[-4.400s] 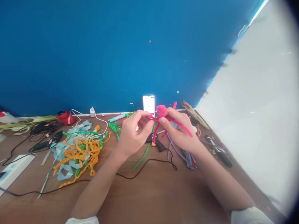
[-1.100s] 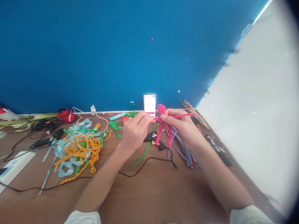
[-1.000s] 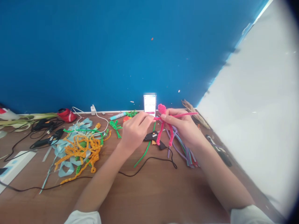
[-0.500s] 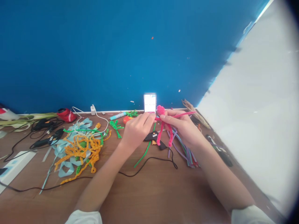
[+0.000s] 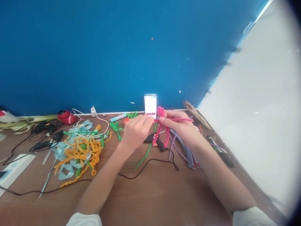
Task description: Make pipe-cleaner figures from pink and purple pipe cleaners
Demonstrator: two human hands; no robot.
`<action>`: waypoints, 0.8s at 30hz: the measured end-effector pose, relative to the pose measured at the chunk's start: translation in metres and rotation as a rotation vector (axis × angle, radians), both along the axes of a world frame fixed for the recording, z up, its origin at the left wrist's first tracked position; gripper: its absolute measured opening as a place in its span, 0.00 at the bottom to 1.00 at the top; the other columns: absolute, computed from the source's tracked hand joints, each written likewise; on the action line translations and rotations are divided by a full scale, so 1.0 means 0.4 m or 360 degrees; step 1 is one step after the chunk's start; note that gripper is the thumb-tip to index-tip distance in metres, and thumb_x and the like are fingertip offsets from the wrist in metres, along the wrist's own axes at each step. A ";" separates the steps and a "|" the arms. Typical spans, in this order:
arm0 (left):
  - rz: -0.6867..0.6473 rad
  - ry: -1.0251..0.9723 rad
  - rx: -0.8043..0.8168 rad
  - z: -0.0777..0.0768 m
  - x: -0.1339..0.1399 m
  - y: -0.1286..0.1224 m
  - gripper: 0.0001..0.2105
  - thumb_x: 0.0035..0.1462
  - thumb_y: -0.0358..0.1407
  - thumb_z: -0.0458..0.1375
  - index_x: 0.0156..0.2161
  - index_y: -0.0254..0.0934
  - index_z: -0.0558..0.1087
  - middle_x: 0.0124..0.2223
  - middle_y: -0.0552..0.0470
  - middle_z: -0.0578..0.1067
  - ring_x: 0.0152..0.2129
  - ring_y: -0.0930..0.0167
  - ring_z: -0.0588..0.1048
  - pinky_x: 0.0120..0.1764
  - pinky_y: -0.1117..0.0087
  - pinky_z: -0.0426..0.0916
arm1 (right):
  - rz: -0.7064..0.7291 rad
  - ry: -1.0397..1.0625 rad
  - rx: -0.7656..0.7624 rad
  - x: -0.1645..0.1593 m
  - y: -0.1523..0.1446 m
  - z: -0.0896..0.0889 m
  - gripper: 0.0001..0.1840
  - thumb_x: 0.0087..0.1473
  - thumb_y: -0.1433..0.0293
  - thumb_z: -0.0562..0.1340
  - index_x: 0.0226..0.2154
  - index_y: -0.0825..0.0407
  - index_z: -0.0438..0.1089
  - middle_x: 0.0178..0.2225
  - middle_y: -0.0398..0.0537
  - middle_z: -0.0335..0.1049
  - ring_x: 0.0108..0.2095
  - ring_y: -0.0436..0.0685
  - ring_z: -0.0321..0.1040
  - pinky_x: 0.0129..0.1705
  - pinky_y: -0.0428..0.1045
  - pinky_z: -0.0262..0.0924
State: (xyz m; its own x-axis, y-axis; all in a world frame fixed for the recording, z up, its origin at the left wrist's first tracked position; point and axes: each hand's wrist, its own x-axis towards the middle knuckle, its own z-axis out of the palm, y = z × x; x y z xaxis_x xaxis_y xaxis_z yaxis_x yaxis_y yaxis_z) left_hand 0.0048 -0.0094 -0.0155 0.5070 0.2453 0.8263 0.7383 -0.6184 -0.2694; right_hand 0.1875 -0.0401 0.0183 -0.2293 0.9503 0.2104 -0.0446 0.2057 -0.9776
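A pink pipe-cleaner figure with a round coiled head and two dangling legs is held up between my hands. My left hand is closed, pinching the end of its left arm; the fingertips are partly hidden. My right hand pinches the body just under the head with thumb and forefinger, and a straight pink arm juts out to the right past the thumb. Behind the figure's legs lies a black glue gun on the table. A lit phone stands upright against the wall behind my hands.
To the left is a tangle of orange pipe cleaners and pale blue ribbon. A green pipe-cleaner figure lies near a marker. Purple pipe cleaners lie right; a white power strip sits at left, its black cable crossing the table.
The pink figure has shifted slightly left and its legs have swung left. Its right arm has dropped from slanting upward to nearly level. Both hands keep their pinch.
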 end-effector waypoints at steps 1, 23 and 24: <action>0.0024 0.0004 -0.0012 0.000 0.001 -0.002 0.12 0.64 0.27 0.51 0.28 0.36 0.68 0.21 0.55 0.67 0.20 0.73 0.65 0.25 0.69 0.53 | -0.0003 -0.0013 0.0004 0.000 0.000 0.001 0.17 0.55 0.62 0.66 0.21 0.52 0.63 0.24 0.39 0.57 0.27 0.49 0.53 0.30 0.47 0.47; 0.0070 0.0338 -0.1082 0.038 -0.010 -0.065 0.10 0.56 0.20 0.49 0.32 0.36 0.66 0.25 0.50 0.72 0.19 0.69 0.72 0.23 0.69 0.58 | -0.0022 -0.0584 0.0251 0.008 0.021 -0.013 0.15 0.60 0.63 0.60 0.25 0.52 0.67 0.24 0.41 0.62 0.26 0.50 0.57 0.30 0.49 0.50; -0.0063 0.0190 -0.1287 0.044 -0.016 -0.061 0.10 0.60 0.23 0.48 0.31 0.36 0.66 0.24 0.51 0.72 0.19 0.70 0.72 0.23 0.71 0.58 | 0.0012 -0.0561 0.0272 0.010 0.018 -0.007 0.14 0.61 0.63 0.59 0.27 0.52 0.67 0.25 0.42 0.63 0.27 0.51 0.58 0.30 0.49 0.51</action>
State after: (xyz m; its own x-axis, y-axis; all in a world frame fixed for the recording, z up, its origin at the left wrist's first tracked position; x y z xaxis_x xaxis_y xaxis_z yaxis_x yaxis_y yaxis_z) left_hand -0.0015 -0.0338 0.0021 0.6011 0.7225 0.3414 0.7065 -0.6802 0.1954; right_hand 0.1917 -0.0328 0.0153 -0.3227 0.9064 0.2725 0.2857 0.3678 -0.8849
